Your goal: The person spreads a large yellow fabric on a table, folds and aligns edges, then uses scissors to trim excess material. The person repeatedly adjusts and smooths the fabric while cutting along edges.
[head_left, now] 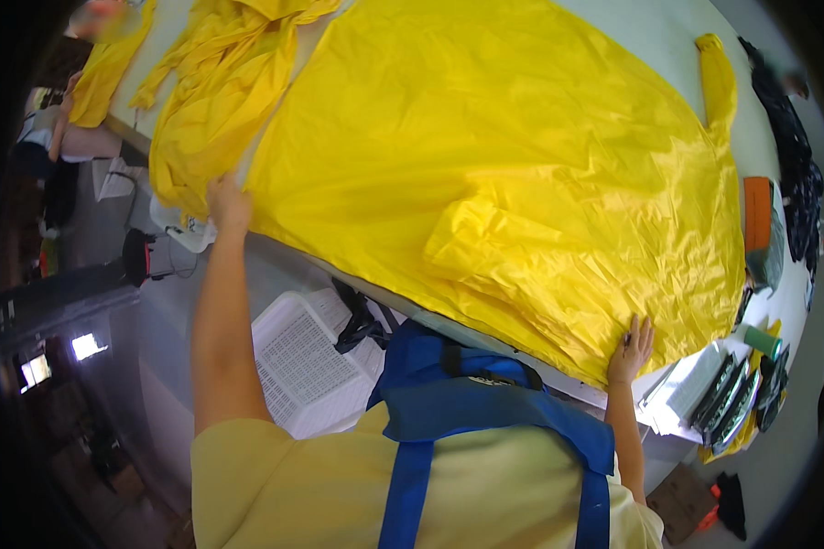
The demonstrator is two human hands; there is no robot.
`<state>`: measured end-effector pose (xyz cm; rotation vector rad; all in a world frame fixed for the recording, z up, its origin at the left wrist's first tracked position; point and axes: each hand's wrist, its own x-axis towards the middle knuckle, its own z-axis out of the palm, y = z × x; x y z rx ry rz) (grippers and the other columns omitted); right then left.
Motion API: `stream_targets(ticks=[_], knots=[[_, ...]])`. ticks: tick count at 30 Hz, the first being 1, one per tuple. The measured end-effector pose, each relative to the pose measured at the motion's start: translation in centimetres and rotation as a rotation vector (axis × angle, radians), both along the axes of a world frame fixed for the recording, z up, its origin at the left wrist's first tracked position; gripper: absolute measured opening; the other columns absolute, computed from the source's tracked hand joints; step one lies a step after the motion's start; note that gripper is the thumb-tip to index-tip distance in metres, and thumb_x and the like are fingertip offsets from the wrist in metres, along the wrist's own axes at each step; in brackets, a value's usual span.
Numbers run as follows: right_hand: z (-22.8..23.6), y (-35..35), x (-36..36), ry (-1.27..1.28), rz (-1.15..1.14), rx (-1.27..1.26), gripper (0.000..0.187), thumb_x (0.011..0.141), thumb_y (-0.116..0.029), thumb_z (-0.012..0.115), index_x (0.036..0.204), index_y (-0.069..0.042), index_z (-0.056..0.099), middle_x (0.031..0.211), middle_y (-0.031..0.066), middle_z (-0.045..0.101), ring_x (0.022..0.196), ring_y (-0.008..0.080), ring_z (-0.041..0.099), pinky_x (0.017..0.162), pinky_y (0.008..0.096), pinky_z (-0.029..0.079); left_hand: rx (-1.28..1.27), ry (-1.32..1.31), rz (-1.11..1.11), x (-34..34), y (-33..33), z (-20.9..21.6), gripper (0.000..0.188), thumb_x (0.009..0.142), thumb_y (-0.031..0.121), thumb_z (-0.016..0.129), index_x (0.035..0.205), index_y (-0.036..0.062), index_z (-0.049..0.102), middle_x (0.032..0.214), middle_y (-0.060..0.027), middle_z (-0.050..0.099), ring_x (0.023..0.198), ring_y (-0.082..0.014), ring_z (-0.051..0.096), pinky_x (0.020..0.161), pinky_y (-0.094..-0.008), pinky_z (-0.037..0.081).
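Note:
A large, shiny yellow raincoat (467, 119) lies spread over the table, with one sleeve (719, 87) sticking up at the far right. My left hand (230, 203) is closed on its near left corner. At the near right edge, my right hand (632, 350) rests on the fabric with its fingers stretched out. A small dark spot shows by its thumb; what it is I cannot make out. Wrinkled folds gather in the coat's lower middle. Beside the left hand, a second crumpled yellow garment (215, 110) lies close to the first.
Below the table's front edge stands a white perforated plastic basket (307, 352) with a black bag (362, 320) at its rim. On the right are an orange box (757, 213), a green roll (762, 342) and several dark packets (728, 403). Another person (87, 137) is at the far left.

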<state>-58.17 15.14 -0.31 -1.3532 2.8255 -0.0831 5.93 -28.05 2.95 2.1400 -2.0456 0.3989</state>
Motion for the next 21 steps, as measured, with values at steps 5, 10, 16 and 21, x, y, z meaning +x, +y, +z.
stream_targets(ticks=[5,10,16,21], knots=[[0.7,0.1,0.3,0.019,0.013,0.019,0.044,0.091,-0.018,0.05,0.134,-0.026,0.048,0.147,0.0055,0.034,0.136,0.031,0.026,0.109,0.0514,0.017,1.071,1.06,-0.101,-25.2,2.1,4.5,0.051,0.085,0.039,0.062,0.123,0.0088,0.049,0.087,-0.0069,0.061,0.072,-0.014,0.058,0.061,-0.0265,0.047],[0.8,0.8,0.6,-0.027,0.011,-0.013,0.043,0.088,-0.017,0.054,0.13,-0.026,0.052,0.145,0.0089,0.036,0.135,0.0349,0.028,0.108,0.0529,0.016,1.17,0.94,-0.483,-32.3,4.0,2.2,0.036,0.084,0.021,0.063,0.117,0.0072,0.055,0.09,-0.0118,0.063,0.072,-0.0156,0.059,0.063,-0.0289,0.049],[3.1,-0.3,2.1,-0.014,0.068,-0.009,0.043,0.087,-0.014,0.056,0.129,-0.025,0.052,0.139,0.0099,0.044,0.131,0.0319,0.036,0.107,0.0498,0.024,0.823,1.205,-0.048,-23.6,3.7,-6.6,0.031,0.087,0.026,0.062,0.109,0.0045,0.059,0.107,-0.0073,0.061,0.102,-0.0179,0.056,0.09,-0.0311,0.043],[3.3,5.0,-8.7,-0.537,-0.379,-0.679,0.025,0.097,-0.01,0.042,0.118,-0.007,0.053,0.1,0.0075,0.061,0.081,0.0152,0.056,0.075,0.0285,0.047,1.097,1.791,0.246,-25.7,9.3,4.5,0.052,0.094,0.04,0.05,0.127,0.0009,0.046,0.125,-0.0103,0.053,0.114,-0.0204,0.052,0.094,-0.0339,0.043]])
